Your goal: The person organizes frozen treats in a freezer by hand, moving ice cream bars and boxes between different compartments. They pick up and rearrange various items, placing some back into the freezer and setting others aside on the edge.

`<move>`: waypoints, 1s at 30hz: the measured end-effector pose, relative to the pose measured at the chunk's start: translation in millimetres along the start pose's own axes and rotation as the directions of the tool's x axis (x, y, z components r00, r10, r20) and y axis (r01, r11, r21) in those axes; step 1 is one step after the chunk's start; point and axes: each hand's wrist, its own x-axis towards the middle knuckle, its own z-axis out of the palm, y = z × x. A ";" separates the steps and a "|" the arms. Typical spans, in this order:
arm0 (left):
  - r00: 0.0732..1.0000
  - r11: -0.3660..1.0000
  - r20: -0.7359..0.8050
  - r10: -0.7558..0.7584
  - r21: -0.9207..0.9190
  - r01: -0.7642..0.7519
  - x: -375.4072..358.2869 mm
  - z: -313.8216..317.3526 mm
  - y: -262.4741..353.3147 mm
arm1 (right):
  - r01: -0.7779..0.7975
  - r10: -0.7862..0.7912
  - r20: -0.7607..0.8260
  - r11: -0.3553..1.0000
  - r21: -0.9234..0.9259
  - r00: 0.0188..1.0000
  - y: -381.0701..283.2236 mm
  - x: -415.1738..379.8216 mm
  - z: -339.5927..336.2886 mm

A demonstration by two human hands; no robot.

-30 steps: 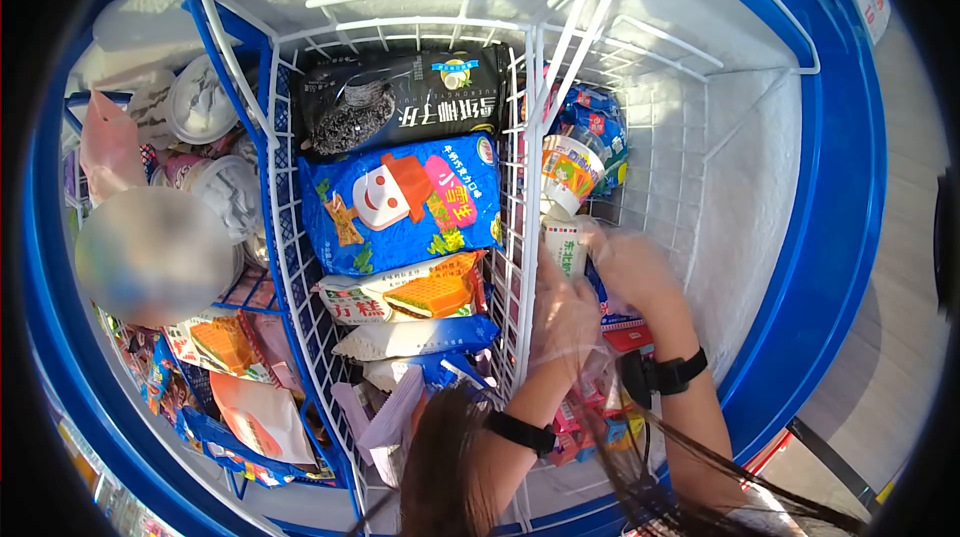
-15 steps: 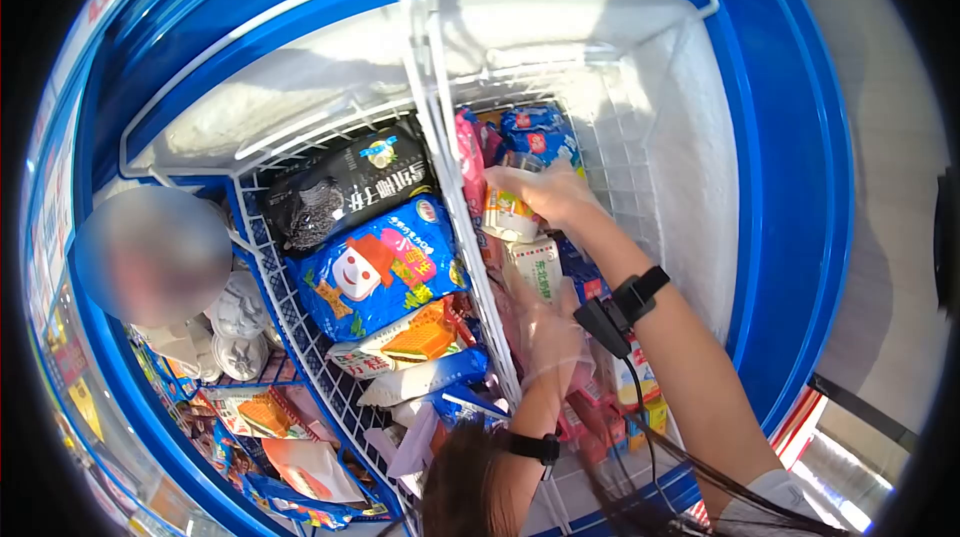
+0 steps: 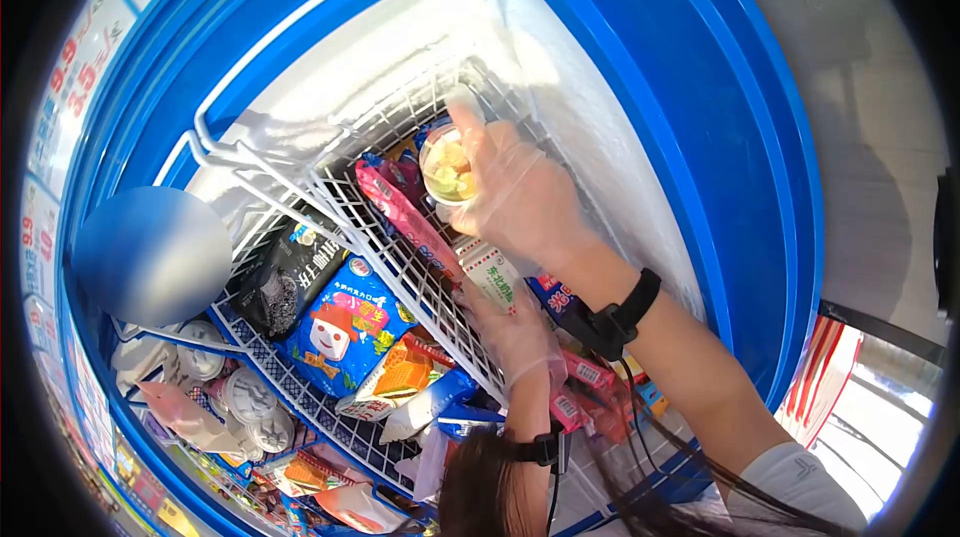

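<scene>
My right hand (image 3: 525,192), in a clear plastic glove, grips a small round cup (image 3: 449,169) with a see-through lid. Pale yellow, orange and greenish pieces show inside, and the cup is tilted toward me above the basket. Lower down is my gloved left hand (image 3: 512,337), its fingers closed around the lower end of a white carton (image 3: 488,275) with red trim and green lettering. My hand hides the carton's bottom part. Beside it lies a long pink packet (image 3: 408,220), against the basket's wire side.
Wire baskets (image 3: 420,322) hold a black bag (image 3: 290,282), a blue bag (image 3: 345,322) and wafer-pictured packs (image 3: 400,377). White tubs (image 3: 250,397) stand at left. White wire dividers (image 3: 265,172) and the blue freezer rim (image 3: 690,137) surround them. Hair crosses the bottom.
My right hand has lifted the cup from among the packages and turned its lid toward me. My view has turned and shifted right; my left hand remains at the carton.
</scene>
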 end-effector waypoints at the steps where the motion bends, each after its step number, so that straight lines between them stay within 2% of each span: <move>1: 1.000 1.000 0.010 0.001 0.011 -0.001 0.9 1.9 -8.9 | -0.051 0.051 0.090 0.999 -0.003 0.995 0.9 -1.1 -4.2; 2: 0.999 0.999 -0.016 0.038 0.000 -0.038 4.3 5.4 -18.9 | -0.096 0.097 0.175 0.995 -0.011 0.980 1.7 -1.2 -7.0; 3: 0.996 0.997 -0.043 0.076 -0.013 -0.077 6.9 7.7 -23.4 | -0.104 0.105 0.168 0.995 -0.012 0.980 5.5 -2.7 -0.8; 5: 0.998 0.998 -0.025 0.064 0.011 -0.063 7.0 6.5 -21.6 | -0.105 0.136 0.129 0.969 -0.225 0.982 11.8 -7.9 19.8; 6: 0.999 0.998 -0.015 0.046 0.033 -0.046 6.5 5.4 -20.9 | -0.111 0.142 0.128 0.968 -0.226 0.982 9.5 -10.0 20.8; 8: 0.999 0.999 -0.007 0.040 0.019 -0.040 5.8 5.3 -19.0 | -0.081 0.075 -0.032 0.929 -0.362 0.997 5.0 -12.7 23.6; 9: 1.000 1.000 -0.005 0.026 0.003 -0.026 4.4 5.1 -19.3 | -0.081 0.076 -0.028 0.928 -0.363 0.997 3.2 -12.7 24.9; 11: 1.000 0.999 0.011 0.018 -0.036 -0.017 9.7 8.8 -37.6 | 0.025 -0.112 -0.254 0.946 -0.323 0.961 -0.7 -9.5 26.7; 12: 1.000 0.997 0.026 0.012 -0.074 -0.010 11.8 10.4 -43.9 | 0.025 -0.113 -0.255 0.946 -0.324 0.960 -8.7 -3.6 20.9; 13: 1.000 0.997 0.027 0.012 -0.075 -0.010 7.3 7.6 -27.5 | 0.066 -0.088 -0.108 0.979 -0.191 0.990 -21.8 5.7 10.0; 14: 0.995 0.948 0.072 -0.068 -0.306 0.087 -0.3 4.6 -9.4 | 0.084 -0.082 0.043 0.995 -0.051 0.996 -32.1 14.2 6.6; 15: 0.982 0.838 0.133 -0.134 -0.514 0.184 -4.7 2.7 2.7 | 0.089 -0.090 0.081 0.996 0.019 0.993 -39.0 21.9 15.5; 16: 0.982 0.838 0.133 -0.134 -0.513 0.184 -3.0 1.0 1.8 | 0.090 -0.101 0.119 0.992 0.089 0.988 -43.3 29.2 31.1; 17: 0.939 0.533 0.269 -0.216 -0.773 0.344 1.1 -2.6 -0.1 | 0.139 -0.144 0.006 0.966 0.216 0.990 -39.3 34.8 55.3; 18: 0.880 0.133 0.418 -0.227 -0.881 0.453 5.4 -4.6 -1.9 | 0.142 -0.146 0.002 0.965 0.220 0.989 -37.2 41.1 73.1; 19: 0.969 0.699 0.192 -0.153 -0.672 0.243 9.2 0.5 -8.5 | 0.058 -0.081 0.067 0.957 0.286 0.994 -38.0 48.7 83.6; 20: 0.998 0.983 0.038 0.050 -0.178 -0.042 12.4 6.7 -13.7 | -0.027 -0.021 0.136 0.939 0.344 0.991 -36.6 54.7 93.0; 22: 0.988 0.840 0.097 -0.120 -0.521 0.153 -1.4 -3.8 22.0 | -0.067 -0.004 0.192 0.929 0.365 0.981 -34.9 61.2 94.1; 23: 0.988 0.838 0.094 -0.120 -0.524 0.152 0.0 0.5 10.9 | -0.102 0.001 0.279 0.933 0.345 0.960 -33.4 63.6 89.9; 25: 0.998 0.959 0.025 0.054 -0.280 -0.045 2.5 5.6 -5.9 | -0.176 0.039 0.459 0.949 0.261 0.888 -32.6 74.0 85.1; 26: 0.999 0.960 0.023 0.049 -0.278 -0.041 0.5 5.9 -13.7 | -0.177 0.037 0.464 0.949 0.263 0.885 -31.4 79.3 86.3; 28: 0.998 0.998 0.044 -0.051 -0.045 0.053 -6.1 -4.9 11.0 | -0.028 -0.063 0.490 0.984 0.176 0.870 -28.9 84.7 92.1; 29: 0.998 0.998 0.045 -0.051 -0.041 0.053 -4.4 -2.7 0.8 | -0.052 -0.057 0.445 0.972 0.229 0.894 -25.9 80.9 93.7; 30: 0.999 0.980 0.034 -0.009 -0.200 0.015 -1.1 0.5 -7.4 | -0.054 -0.056 0.444 0.972 0.231 0.894 -22.1 76.8 91.1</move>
